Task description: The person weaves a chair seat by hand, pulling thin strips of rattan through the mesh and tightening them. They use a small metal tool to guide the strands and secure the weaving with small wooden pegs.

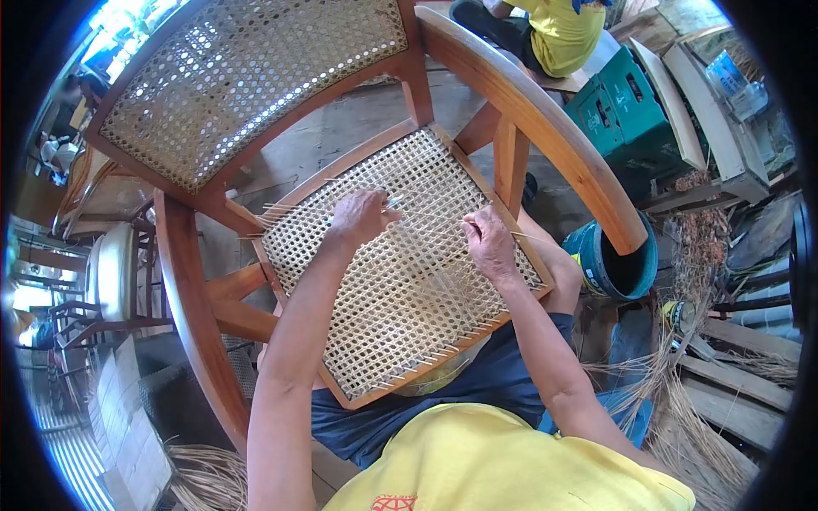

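Observation:
The woven cane seat (pixel 409 281) of a wooden armchair lies in front of me, partly over my lap, its mesh framed in brown wood. Over the upper middle of the mesh, my left hand (pixel 361 215) is closed, with a small shiny tip showing by its fingers; what it grips is too small to name. Close to the seat's right side, my right hand (pixel 492 244) is closed in a pinch. A pale cane strand (pixel 524 235) sticks out beside it, across the frame. Loose cane ends (pixel 285 209) jut from the left edge, and short ones line the near edge.
The chair's cane backrest (pixel 247 77) and curved right armrest (pixel 545 111) surround the seat. To the right stand a dark green bucket (pixel 646 264), a green crate (pixel 607 106) and bundles of loose cane (pixel 690 409). Another person in a yellow shirt (pixel 567 34) sits beyond.

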{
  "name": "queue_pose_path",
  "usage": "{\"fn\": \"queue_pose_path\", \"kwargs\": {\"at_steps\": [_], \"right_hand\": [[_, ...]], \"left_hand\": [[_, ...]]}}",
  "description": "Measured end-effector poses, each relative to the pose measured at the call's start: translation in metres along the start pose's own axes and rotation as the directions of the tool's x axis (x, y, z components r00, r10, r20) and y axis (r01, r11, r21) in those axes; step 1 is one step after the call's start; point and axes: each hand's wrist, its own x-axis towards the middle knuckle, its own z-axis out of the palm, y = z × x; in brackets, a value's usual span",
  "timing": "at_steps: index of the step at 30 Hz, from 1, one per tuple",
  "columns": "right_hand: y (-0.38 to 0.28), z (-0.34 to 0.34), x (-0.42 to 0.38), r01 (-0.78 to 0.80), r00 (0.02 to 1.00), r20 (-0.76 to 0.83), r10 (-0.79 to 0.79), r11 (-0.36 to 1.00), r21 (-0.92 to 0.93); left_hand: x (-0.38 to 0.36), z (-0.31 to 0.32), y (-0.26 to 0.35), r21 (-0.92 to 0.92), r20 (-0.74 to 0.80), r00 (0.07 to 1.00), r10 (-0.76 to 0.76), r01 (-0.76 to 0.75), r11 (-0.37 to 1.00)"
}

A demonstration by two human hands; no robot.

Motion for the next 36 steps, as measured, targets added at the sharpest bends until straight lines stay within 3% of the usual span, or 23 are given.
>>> {"fn": "queue_pose_path", "kwargs": {"at_steps": [2, 6, 9, 10, 11, 13, 15, 19, 21, 22, 23, 24, 25, 27, 28, 30, 32, 33, 34, 35, 36], "right_hand": [[0.003, 0.001, 0.001, 0.012, 1.000, -0.008, -0.012, 0.999, -0.029], [-0.002, -0.001, 0.003, -0.003, 1.000, 0.003, 0.003, 0.999, -0.038], [-0.008, -0.004, 0.005, -0.043, 0.999, 0.022, 0.044, 0.999, -0.016], [-0.009, -0.005, 0.005, -0.068, 0.997, 0.029, 0.068, 0.998, -0.011], [-0.008, -0.004, 0.005, -0.071, 0.997, 0.027, 0.071, 0.997, -0.011], [-0.005, -0.003, 0.003, -0.047, 0.999, 0.011, 0.047, 0.999, -0.004], [-0.007, -0.004, 0.003, -0.068, 0.997, 0.032, 0.068, 0.998, -0.001], [-0.014, -0.010, 0.005, -0.035, 0.998, 0.057, 0.039, 0.996, -0.078], [-0.015, -0.017, 0.005, 0.006, 0.999, 0.051, -0.003, 0.999, -0.051], [-0.015, -0.020, 0.000, 0.036, 0.998, 0.052, -0.035, 0.999, -0.021], [-0.015, -0.023, -0.003, 0.065, 0.997, 0.046, -0.066, 0.998, 0.010], [-0.019, -0.031, -0.011, 0.078, 0.996, 0.041, -0.078, 0.997, 0.008], [-0.025, -0.040, -0.021, 0.076, 0.997, 0.033, -0.077, 0.997, 0.006], [-0.037, -0.052, -0.045, 0.139, 0.990, -0.009, -0.140, 0.988, -0.072], [-0.040, -0.053, -0.061, 0.167, 0.985, 0.052, -0.164, 0.984, -0.056], [-0.052, -0.054, -0.097, 0.127, 0.968, 0.192, -0.159, 0.977, 0.171], [-0.082, -0.064, -0.132, -0.274, 0.851, 0.524, 0.040, 0.884, 0.379], [-0.084, -0.060, -0.153, -0.539, 0.717, 0.687, 0.113, 0.715, 0.445], [-0.086, -0.056, -0.173, -0.760, 0.544, 0.830, 0.125, 0.492, 0.424], [-0.097, -0.059, -0.186, -0.926, 0.345, 0.910, 0.232, 0.244, 0.289], [-0.098, -0.056, -0.196, -0.965, 0.207, 0.945, 0.252, 0.211, 0.155]], "left_hand": [[0.004, -0.007, 0.010, 0.004, 0.094, 0.991, -0.091, 0.091, 0.996], [0.015, 0.016, -0.005, -0.096, -0.013, 0.989, -0.148, 0.146, 0.985], [0.013, 0.012, -0.005, -0.159, 0.059, 0.982, -0.178, 0.185, 0.970], [0.009, 0.017, -0.004, -0.146, -0.078, 0.987, -0.138, 0.125, 0.981], [0.010, 0.015, -0.007, -0.145, -0.076, 0.988, -0.136, 0.124, 0.982], [0.013, 0.005, -0.016, -0.137, 0.026, 0.958, -0.284, 0.285, 0.949], [0.021, -0.004, -0.074, 0.069, 0.024, 0.960, -0.278, 0.276, 0.959], [0.011, -0.020, -0.078, 0.108, -0.138, 0.957, -0.257, 0.272, 0.956], [0.021, -0.016, -0.079, 0.279, -0.181, 0.923, -0.340, 0.380, 0.882], [0.009, -0.008, -0.104, 0.360, -0.348, 0.913, -0.214, 0.341, 0.869], [-0.003, -0.039, -0.089, 0.408, -0.252, 0.897, -0.364, 0.439, 0.800], [-0.003, -0.052, -0.100, 0.461, -0.270, 0.878, -0.395, 0.478, 0.748], [-0.002, -0.061, -0.104, 0.463, -0.273, 0.880, -0.388, 0.474, 0.749], [-0.009, -0.082, -0.108, 0.584, -0.058, 0.882, -0.468, 0.410, 0.700], [-0.023, -0.094, -0.090, 0.470, -0.117, 0.867, -0.484, 0.478, 0.742], [-0.042, -0.121, -0.064, 0.403, -0.105, 0.870, -0.483, 0.481, 0.779], [-0.064, -0.145, -0.053, 0.331, -0.102, 0.876, -0.472, 0.477, 0.814], [-0.074, -0.155, -0.049, 0.216, -0.102, 0.893, -0.438, 0.450, 0.867], [-0.085, -0.166, -0.047, 0.096, -0.111, 0.910, -0.399, 0.409, 0.907], [-0.097, -0.175, -0.047, 0.093, -0.127, 0.905, -0.407, 0.419, 0.903], [-0.113, -0.180, -0.048, 0.030, -0.184, 0.918, -0.351, 0.362, 0.932]]}}
